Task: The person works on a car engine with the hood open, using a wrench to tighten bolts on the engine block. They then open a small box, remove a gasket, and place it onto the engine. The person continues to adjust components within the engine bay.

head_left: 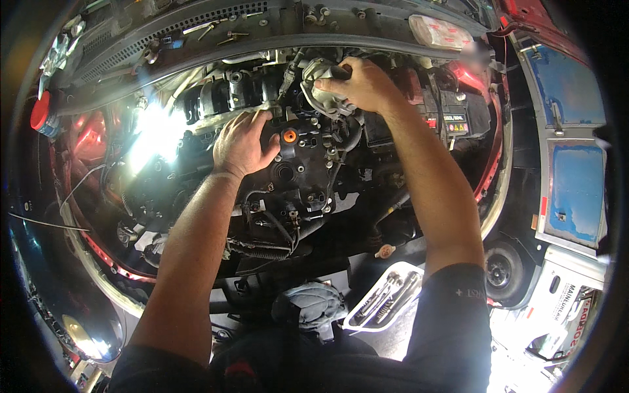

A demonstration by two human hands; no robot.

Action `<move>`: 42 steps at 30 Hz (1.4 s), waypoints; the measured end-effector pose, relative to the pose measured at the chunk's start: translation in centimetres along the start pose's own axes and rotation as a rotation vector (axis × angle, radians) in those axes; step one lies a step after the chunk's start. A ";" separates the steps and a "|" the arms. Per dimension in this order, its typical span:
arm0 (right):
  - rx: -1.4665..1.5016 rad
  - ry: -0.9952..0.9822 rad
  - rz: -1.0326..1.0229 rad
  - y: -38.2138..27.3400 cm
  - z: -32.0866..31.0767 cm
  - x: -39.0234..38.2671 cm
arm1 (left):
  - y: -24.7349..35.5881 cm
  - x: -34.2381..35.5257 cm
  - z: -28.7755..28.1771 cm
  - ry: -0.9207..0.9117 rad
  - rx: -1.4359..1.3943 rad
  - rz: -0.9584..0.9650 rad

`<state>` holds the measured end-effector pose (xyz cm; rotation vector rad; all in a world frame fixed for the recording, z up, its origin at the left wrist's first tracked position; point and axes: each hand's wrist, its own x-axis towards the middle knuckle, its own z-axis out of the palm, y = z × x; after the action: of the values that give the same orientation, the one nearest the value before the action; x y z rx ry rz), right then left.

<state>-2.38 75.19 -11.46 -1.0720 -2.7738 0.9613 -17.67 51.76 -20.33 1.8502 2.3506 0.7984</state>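
Note:
My right hand is closed around a grey metal housing that looks like a throttle body, at the right end of the black intake manifold. Its thumb lies over the near side and the fingers wrap behind. Whether the housing is bolted on or loose, I cannot tell. My left hand rests on the manifold's near edge, fingers forward and thumb spread, with nothing visible in it. Just right of that thumb, an orange plug sits in the black engine cover.
A car battery stands right of my right forearm. Small tools and bolts and a wrapped package lie on the far cowl. A bright work lamp glares at left. Near me is a white tray of tools; a blue-doored cabinet stands right.

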 end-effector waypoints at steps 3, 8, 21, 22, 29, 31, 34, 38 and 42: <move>-0.062 0.011 0.041 0.7 1.5 1.2 | 0.0 0.0 0.0 -0.005 -0.013 0.001; -0.079 0.050 0.017 1.0 3.7 1.9 | -0.1 0.0 0.1 0.031 -0.032 0.024; -0.119 0.044 0.037 1.6 6.9 3.1 | -0.2 0.0 0.3 0.038 -0.050 0.039; -0.144 0.066 0.029 1.5 7.2 3.2 | -0.2 0.0 0.2 0.035 -0.032 0.040; -0.193 0.076 0.099 -0.4 7.5 3.6 | -0.2 0.1 0.1 0.018 -0.036 0.028; -0.216 0.058 0.130 -1.0 7.6 3.7 | -0.3 0.1 0.2 0.054 -0.027 0.055; -0.218 0.081 0.153 -1.4 8.6 3.6 | -0.4 -0.1 0.5 0.041 -0.020 0.036; -0.273 0.120 0.145 -0.8 11.1 2.9 | -0.7 -0.1 1.0 0.044 -0.059 0.025; -0.154 0.090 0.207 -0.2 12.2 3.5 | -1.0 -0.2 1.2 -0.015 -0.096 0.030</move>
<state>-7.94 70.63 -21.89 -1.4092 -2.7419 0.7020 -18.08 51.85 -21.87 1.8503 2.2390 0.8800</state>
